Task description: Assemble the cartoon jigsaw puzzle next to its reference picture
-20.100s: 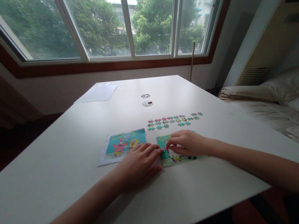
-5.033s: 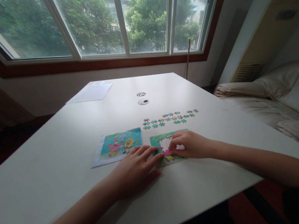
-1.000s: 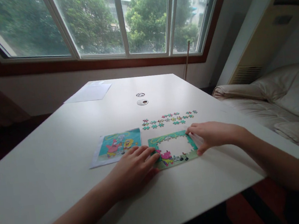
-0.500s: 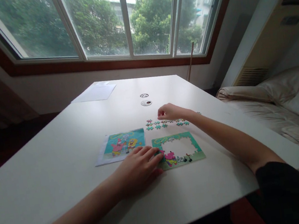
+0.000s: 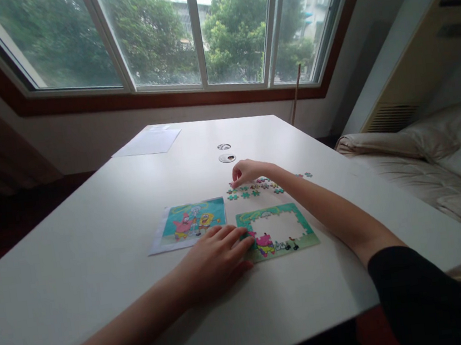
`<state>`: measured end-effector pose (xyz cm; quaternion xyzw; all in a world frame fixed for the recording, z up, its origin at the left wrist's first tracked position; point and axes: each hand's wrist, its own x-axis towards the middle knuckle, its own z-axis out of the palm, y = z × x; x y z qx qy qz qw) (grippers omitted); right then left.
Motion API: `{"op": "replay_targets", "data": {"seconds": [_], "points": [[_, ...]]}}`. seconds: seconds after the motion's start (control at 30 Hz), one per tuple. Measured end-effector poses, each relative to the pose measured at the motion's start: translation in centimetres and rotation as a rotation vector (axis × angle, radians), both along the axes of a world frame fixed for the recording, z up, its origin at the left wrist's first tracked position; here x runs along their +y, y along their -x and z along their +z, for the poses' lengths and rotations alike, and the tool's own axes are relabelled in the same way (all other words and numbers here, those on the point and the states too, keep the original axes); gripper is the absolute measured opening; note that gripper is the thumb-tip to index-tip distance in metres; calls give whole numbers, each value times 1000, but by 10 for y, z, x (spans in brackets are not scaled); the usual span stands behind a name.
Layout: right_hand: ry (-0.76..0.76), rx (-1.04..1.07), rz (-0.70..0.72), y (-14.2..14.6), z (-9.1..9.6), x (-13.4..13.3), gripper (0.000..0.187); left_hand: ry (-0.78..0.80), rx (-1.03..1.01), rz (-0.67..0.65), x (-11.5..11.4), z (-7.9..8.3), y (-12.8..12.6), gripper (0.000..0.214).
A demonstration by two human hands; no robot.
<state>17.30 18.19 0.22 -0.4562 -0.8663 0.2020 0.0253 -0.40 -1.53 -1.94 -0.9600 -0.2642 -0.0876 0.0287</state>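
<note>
A partly built cartoon jigsaw [image 5: 278, 235] lies on the white table [image 5: 94, 223], its border filled and its middle bare. My left hand [image 5: 214, 261] rests flat, fingers spread, on the jigsaw's left edge. My right hand [image 5: 245, 172] reaches past the jigsaw to the left end of a row of loose puzzle pieces [image 5: 257, 187], fingertips pinched down on a piece there. A printed reference picture [image 5: 188, 222] with the same cartoon lies left of the jigsaw.
A sheet of paper [image 5: 148, 142] lies at the table's far left. Two round cable grommets [image 5: 227, 158] sit past the loose pieces. A wide window runs behind the table, a beige sofa [image 5: 430, 159] stands at the right.
My right hand left the jigsaw's right edge, reached forward to the loose pieces, then slid left along the row. My left hand stayed on the jigsaw.
</note>
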Motion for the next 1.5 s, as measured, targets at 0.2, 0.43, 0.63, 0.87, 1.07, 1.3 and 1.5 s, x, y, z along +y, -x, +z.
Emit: {"op": "replay_targets", "data": {"seconds": [0.2,0.43,0.63,0.87,1.07,1.3,1.5], "points": [[115,44,5,1,-7,7,26,13,-4,-5,0,0,0,33],[24,248,18,-18,-7,-27,21,20,5,-1,1,1,0,34],[6,446,95,-53,-3,-97,19,17,4,-13,1,0,1,34],[35,531,52,-72,-19,-144,20,5,4,-20,1,-2,2,34],[71,533,58,-67,-21,-145,21,4,13,-24,2,-2,2,34],[60,467,67,-64,-19,-148,18,-8,3,-23,3,-3,2,34],[-17,412,78,-63,-19,-150,16,-6,3,-29,2,-1,2,34]]}}
